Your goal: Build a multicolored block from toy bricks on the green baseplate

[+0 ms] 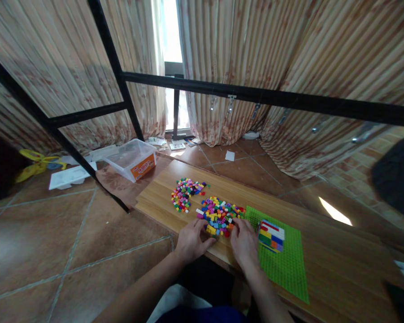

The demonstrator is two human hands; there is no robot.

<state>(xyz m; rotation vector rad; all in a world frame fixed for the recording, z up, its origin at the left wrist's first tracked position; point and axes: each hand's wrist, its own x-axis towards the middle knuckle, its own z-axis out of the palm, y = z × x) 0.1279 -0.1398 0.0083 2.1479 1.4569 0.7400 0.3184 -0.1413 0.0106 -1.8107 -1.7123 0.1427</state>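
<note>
Small toy building bricks [218,211] of many colours lie in a loose pile on the wooden table, between and beyond my hands. At the pile's near left edge is my left hand [191,242], thumb and forefinger apart beside a yellow brick [211,230]. My right hand [245,242] touches the near right side of the pile. Its fingers are curled in close to the thumb; whatever sits between the tips is too small to make out. Right of that hand, a block built of multicoloured bricks [271,235] stands on a green baseplate [291,264].
A second brick pile [184,193] lies farther left on the wooden table [336,255]. Beyond the table's left end, a clear plastic bin [128,157] with an orange label rests on the floor. A black metal frame [202,85] crosses in front of the curtains [242,49].
</note>
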